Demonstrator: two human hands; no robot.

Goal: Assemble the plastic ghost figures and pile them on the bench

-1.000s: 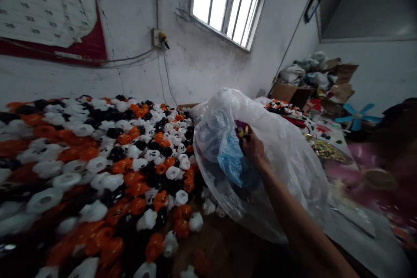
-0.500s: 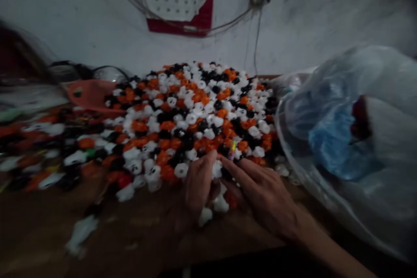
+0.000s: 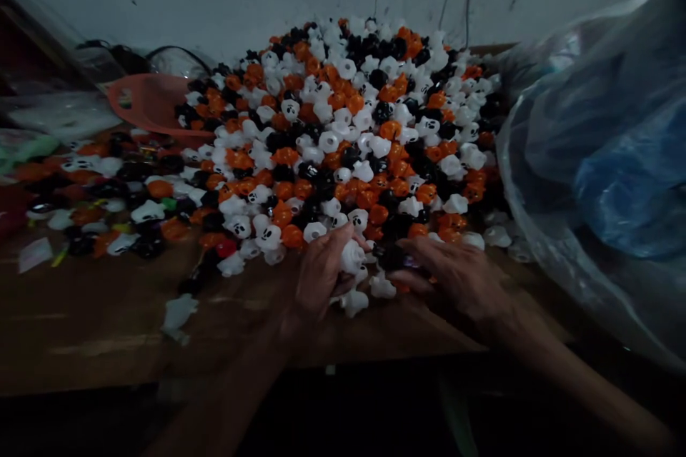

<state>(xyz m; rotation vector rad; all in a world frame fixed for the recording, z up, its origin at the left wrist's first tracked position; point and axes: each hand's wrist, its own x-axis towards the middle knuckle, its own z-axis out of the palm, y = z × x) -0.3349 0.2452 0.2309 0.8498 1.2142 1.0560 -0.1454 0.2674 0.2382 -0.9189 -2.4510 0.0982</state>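
Note:
A big heap of small plastic figures [image 3: 343, 121] in white, orange and black covers the table; many white ones have ghost faces and the orange ones look like pumpkins. At the front edge of the heap, my left hand [image 3: 321, 268] is closed around a white ghost figure [image 3: 352, 257]. Just to its right, my right hand [image 3: 455, 268] pinches a dark figure [image 3: 390, 255], with a small purplish glint by its fingertips. The dark piece's details are lost in shadow. Between and below the hands lie a few loose white figures [image 3: 354, 302].
On the left is an orange plastic basket [image 3: 142, 103] tipped toward the heap. A large clear plastic bag [image 3: 547, 207] with blue plastic inside bulges at the right. A single white figure [image 3: 179, 314] lies near the table's front edge [image 3: 80, 364].
My view has tilted down. My hands, close together before, are now further apart. The bright yellow-and-pink stick that stuck up by my right fingers no longer shows.

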